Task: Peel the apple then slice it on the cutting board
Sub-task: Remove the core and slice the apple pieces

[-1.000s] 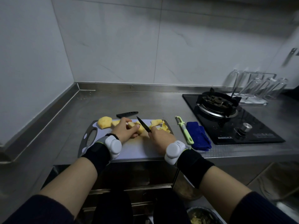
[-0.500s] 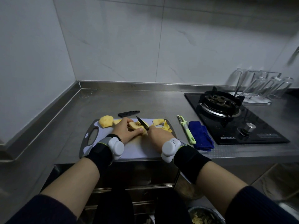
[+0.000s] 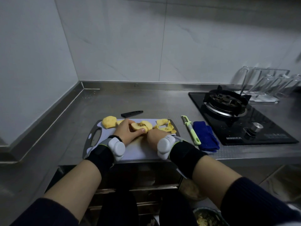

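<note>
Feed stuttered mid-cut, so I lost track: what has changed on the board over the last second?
The right hand has come down toward the board. The knife blade that stood over the apple piece no longer shows, hidden behind the hand or in the fruit. The left hand still holds the piece. The peeler, cloth, sheath, peels and far chunk have not moved.
</note>
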`<state>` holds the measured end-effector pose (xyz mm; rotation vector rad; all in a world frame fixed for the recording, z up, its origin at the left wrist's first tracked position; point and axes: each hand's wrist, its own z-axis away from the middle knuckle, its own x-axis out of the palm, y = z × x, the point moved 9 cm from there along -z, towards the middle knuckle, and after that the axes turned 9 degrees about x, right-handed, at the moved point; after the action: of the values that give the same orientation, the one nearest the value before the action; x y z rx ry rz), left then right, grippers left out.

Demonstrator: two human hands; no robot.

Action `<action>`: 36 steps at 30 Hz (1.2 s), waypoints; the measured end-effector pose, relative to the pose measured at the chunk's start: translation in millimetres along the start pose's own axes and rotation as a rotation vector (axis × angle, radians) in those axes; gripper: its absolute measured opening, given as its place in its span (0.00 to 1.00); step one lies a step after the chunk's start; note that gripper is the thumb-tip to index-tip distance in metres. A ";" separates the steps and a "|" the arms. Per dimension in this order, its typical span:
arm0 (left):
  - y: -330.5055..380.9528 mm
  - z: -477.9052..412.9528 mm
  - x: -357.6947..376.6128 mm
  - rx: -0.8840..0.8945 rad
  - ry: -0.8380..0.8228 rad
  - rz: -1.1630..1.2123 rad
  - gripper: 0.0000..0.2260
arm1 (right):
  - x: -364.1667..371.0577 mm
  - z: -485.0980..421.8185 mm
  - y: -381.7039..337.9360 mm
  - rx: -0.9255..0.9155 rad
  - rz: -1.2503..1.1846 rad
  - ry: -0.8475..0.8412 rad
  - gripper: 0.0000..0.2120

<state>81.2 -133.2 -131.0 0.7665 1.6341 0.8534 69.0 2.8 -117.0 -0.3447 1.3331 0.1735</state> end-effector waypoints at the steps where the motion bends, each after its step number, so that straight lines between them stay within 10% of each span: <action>1: -1.0 1.1 -0.7 -0.010 -0.001 0.022 0.25 | 0.7 1.1 0.3 0.003 0.013 -0.016 0.13; 7: -16.8 2.4 -7.9 -0.131 -0.107 0.196 0.40 | -6.1 3.6 8.2 0.005 0.043 -0.040 0.15; 11: 0.3 11.3 2.4 -0.216 -0.429 0.249 0.12 | -3.5 5.6 11.5 -0.018 0.076 -0.002 0.11; 18: -14.1 7.2 -7.7 -0.458 -0.116 0.471 0.11 | -27.2 22.1 8.3 -0.027 0.084 0.154 0.12; 36: -4.2 12.7 -1.5 -0.397 -0.005 0.641 0.11 | -42.1 43.9 -1.6 -0.044 0.145 0.153 0.10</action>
<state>93.7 -134.9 -135.8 1.0138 1.1531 1.5687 100.1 19.4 -67.4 -0.3031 1.5084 0.3030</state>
